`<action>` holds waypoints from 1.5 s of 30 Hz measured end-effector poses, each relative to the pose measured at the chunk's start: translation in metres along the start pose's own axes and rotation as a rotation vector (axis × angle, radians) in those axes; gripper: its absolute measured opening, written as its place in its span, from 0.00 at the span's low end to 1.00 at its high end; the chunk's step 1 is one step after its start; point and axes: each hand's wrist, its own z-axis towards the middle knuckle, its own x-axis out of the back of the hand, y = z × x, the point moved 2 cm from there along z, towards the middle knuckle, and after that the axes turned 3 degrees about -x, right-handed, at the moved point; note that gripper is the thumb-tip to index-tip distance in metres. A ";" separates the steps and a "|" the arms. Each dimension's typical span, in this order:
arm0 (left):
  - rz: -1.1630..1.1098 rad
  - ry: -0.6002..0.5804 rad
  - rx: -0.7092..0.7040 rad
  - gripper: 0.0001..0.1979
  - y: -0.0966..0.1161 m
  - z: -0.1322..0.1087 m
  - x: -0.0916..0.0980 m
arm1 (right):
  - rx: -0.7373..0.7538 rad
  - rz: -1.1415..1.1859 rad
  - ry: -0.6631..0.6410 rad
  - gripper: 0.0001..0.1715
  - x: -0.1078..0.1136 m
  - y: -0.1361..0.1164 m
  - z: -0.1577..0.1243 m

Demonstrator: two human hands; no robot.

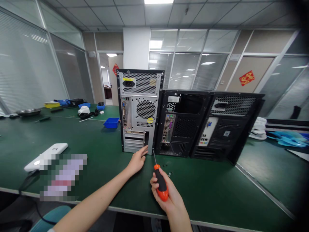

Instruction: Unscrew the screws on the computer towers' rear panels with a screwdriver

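Observation:
My right hand is wrapped round an orange and black screwdriver. Its thin shaft points up and away, with the tip at the lower right edge of a silver-backed computer case. Fingers stretched out, my left hand rests against the bottom of that case, beside the slot covers; the fingertips are partly hidden. The case stands upright with its rear panel facing me. Several small screws lie on the green table just beyond my right hand.
Two black computer cases stand close against the silver one's right side. A blue bin sits to its left. A white power bank-like device and a blurred-out object lie at the left front of the green table.

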 end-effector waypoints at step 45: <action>0.017 0.006 0.014 0.34 0.003 0.000 -0.003 | -0.021 -0.029 -0.090 0.12 0.006 -0.002 -0.006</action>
